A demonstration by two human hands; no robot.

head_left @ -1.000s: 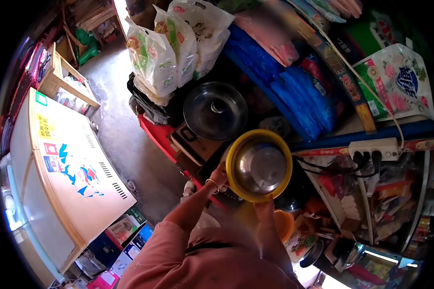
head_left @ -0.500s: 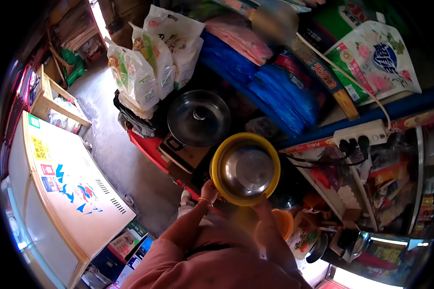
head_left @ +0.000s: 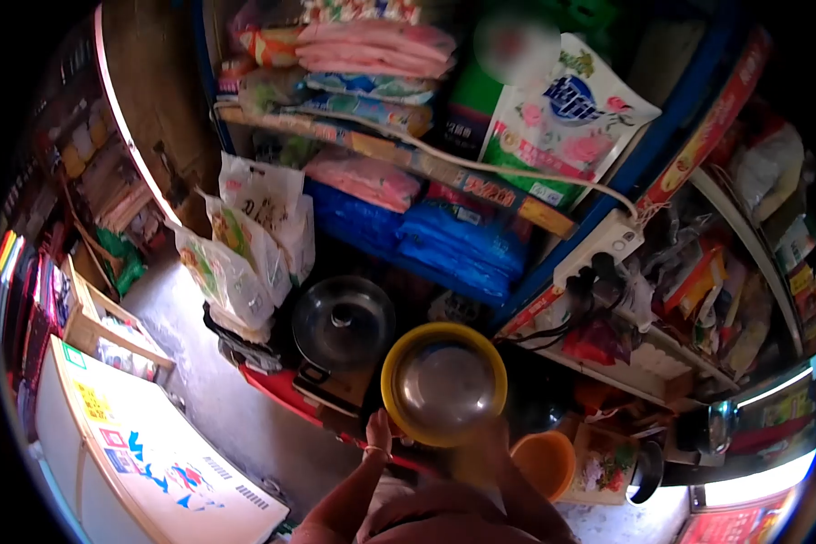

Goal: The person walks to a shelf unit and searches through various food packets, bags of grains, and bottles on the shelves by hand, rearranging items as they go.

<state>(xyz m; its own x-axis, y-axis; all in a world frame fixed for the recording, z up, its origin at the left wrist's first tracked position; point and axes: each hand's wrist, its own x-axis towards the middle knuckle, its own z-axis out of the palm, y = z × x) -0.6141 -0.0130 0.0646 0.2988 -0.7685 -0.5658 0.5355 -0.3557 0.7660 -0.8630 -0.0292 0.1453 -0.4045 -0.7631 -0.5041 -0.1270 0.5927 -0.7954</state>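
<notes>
The left hand (head_left: 378, 432) and the right hand (head_left: 491, 442) hold the yellow basin (head_left: 391, 388) between them, low and in front of the body. The left hand is closed on the rim at its lower left, a bracelet (head_left: 377, 451) around the wrist; the right hand grips at the lower right, though blur hides its fingers. A shiny metal bowl (head_left: 440, 385) sits inside the basin, its hollow facing up. Just beyond the basin, to the upper left, is what looks like a round lid (head_left: 343, 325) with a knob in the middle, by the edge of a brown box (head_left: 337, 392). An orange tub (head_left: 544, 464) stands near the right forearm, beside a tray (head_left: 562, 492) that carries something green and red. White plastic bags (head_left: 234, 281) stand upright past the lid, and blue packages (head_left: 462, 249) lie on a shelf behind, with a pink bundle (head_left: 372, 181) next to them. Higher up leans a flowered detergent bag (head_left: 567, 127). Dark plugs are pushed into a white power strip (head_left: 598, 247) on the right. A white freezer (head_left: 127, 485) stands at the lower left, well apart from the hands, across the grey floor (head_left: 210, 358).
</notes>
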